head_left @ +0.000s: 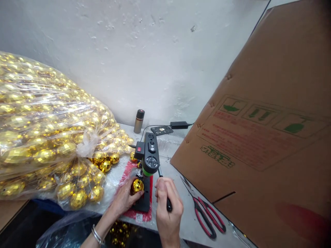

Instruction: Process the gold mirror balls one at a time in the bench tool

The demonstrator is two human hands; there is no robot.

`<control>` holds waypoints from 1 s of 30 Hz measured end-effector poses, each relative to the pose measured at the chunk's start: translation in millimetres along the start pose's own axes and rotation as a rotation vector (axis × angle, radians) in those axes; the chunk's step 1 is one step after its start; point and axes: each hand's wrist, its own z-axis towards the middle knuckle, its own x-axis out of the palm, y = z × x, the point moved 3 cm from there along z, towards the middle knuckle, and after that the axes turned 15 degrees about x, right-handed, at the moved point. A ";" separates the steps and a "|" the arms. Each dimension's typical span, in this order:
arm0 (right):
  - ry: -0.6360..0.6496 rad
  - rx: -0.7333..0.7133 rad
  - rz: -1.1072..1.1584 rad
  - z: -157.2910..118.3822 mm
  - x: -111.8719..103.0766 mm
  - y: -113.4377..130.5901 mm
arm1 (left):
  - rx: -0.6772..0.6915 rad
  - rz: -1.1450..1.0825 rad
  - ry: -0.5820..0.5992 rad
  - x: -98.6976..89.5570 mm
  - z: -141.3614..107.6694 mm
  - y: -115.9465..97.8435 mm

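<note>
1. The left hand (128, 197) pinches a shiny gold ball (138, 186), thumb on the near side and fingers curled around the far side.
2. The right hand (168, 203) is closed in a fist around a black lever handle (169, 206), whose rod runs up toward the machine.
3. The gold ball sits below the head of a small black machine (151, 151) with a green ring, over its dark base plate (144, 204); whether a tool touches the ball cannot be told.
4. A silver bracelet (96, 235) circles the left wrist.
5. Beneath the base plate lies a red plastic sheet (143, 216), on the pale surface (187, 222).
6. A box with a red switch (139, 149) is on the machine's left side.
7. Scissors (207, 217) with red and black handles lie right of the right hand, blades pointing away from the person.
8. Left of the machine bulges a tied clear bag (88, 144) full of gold balls.
9. Behind the machine, a bottle (138, 122) stands upright, near a dark flat item (161, 130) and a black power adapter (179, 125).
10. A large cardboard box (258, 186) leans at right, before a whitish wall (144, 69).
</note>
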 end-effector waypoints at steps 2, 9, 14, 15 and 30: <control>0.006 0.002 0.009 -0.7 0.1 -0.8 | 0.033 0.021 0.043 -0.4 -1.6 -1.7; 0.009 -0.010 0.010 -0.4 -0.5 0.0 | 0.049 0.018 0.139 -1.6 -5.9 -9.5; 0.018 -0.019 0.018 -0.8 -0.8 0.8 | -0.104 -0.142 0.026 -4.2 -4.0 -0.6; 0.019 -0.016 0.019 -0.8 -0.7 0.8 | -0.193 -0.225 0.022 -3.7 -4.5 3.2; -0.002 0.032 0.000 7.8 -0.7 10.9 | -0.222 -0.242 -0.004 11.0 2.7 6.3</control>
